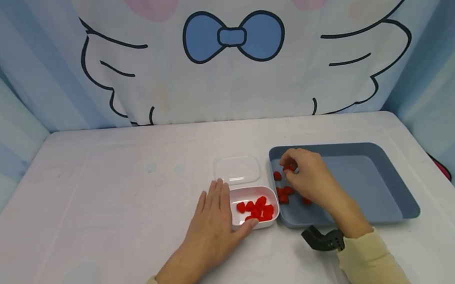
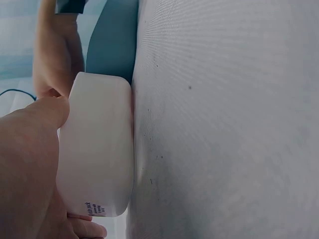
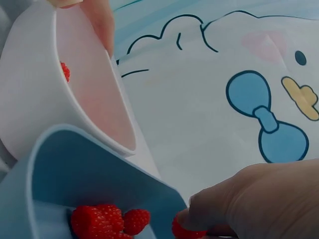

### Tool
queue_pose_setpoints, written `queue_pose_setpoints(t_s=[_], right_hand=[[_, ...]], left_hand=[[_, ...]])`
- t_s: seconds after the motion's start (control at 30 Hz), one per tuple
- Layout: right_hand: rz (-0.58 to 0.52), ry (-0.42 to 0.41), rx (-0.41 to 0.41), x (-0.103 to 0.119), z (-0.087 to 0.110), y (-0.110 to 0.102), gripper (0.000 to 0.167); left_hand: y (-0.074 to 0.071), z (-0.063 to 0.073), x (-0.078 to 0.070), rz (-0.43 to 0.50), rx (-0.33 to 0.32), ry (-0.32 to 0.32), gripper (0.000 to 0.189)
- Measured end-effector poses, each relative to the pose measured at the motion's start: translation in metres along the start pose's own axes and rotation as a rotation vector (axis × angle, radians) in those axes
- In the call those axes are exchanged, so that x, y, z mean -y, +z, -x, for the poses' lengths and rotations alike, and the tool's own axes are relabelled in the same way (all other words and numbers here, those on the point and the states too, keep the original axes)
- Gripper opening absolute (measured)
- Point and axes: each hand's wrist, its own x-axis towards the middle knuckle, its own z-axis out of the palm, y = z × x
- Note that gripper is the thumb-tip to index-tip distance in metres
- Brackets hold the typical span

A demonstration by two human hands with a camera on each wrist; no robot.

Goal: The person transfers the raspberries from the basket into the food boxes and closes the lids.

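Crosswise at the centre of the head view, a small pink-and-white box (image 1: 252, 192) stands with its open side up and its long axis running left to right. Right beside it, a blue-grey tray (image 1: 352, 176) fills the right of the frame, its long axis also left to right but slanting slightly down at the right end. One clear lid (image 1: 237, 170) lies just above the box in the frame, its longer side again left to right. That makes one box, one tray and one lid, plus two hands. Red raspberries (image 1: 261, 202) are heaped in the box, at least six; some overlap, so an exact count is not possible. At least five more sit toward the left end of the tray, besides the single raspberry (image 3: 184, 229) at the right fingertips. The left hand (image 1: 213, 228) lies along the box's left end, fingers straight and pointing to the upper right, thumb stretched along its near rim. The right hand (image 1: 312, 175) reaches into the tray's upper left, fingers bent, pinching that raspberry between thumb and fingers. So the box lies between the hands, touching the left one and near the right.
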Motion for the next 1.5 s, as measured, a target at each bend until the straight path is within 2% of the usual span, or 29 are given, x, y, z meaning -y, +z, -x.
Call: queue_pose_setpoints(t_s=[0.67, 0.83, 1.2, 1.5], right_hand=[[-0.066, -0.049, -0.052, 0.012, 0.004, -0.011, 0.016], [-0.069, -0.069, -0.043, 0.019, 0.006, -0.012, 0.017], [-0.085, -0.203, -0.038, 0.034, 0.009, -0.010, 0.015], [-0.082, -0.253, 0.017, 0.041, 0.011, -0.005, 0.017]], left_hand=[[0.000, 0.000, 0.001, 0.008, -0.015, 0.013, 0.099], [0.000, 0.000, 0.001, 0.010, -0.008, 0.012, 0.099], [-0.001, 0.000, 0.001, 0.007, -0.020, 0.017, 0.099], [-0.001, 0.000, 0.002, 0.002, -0.022, 0.024, 0.100]])
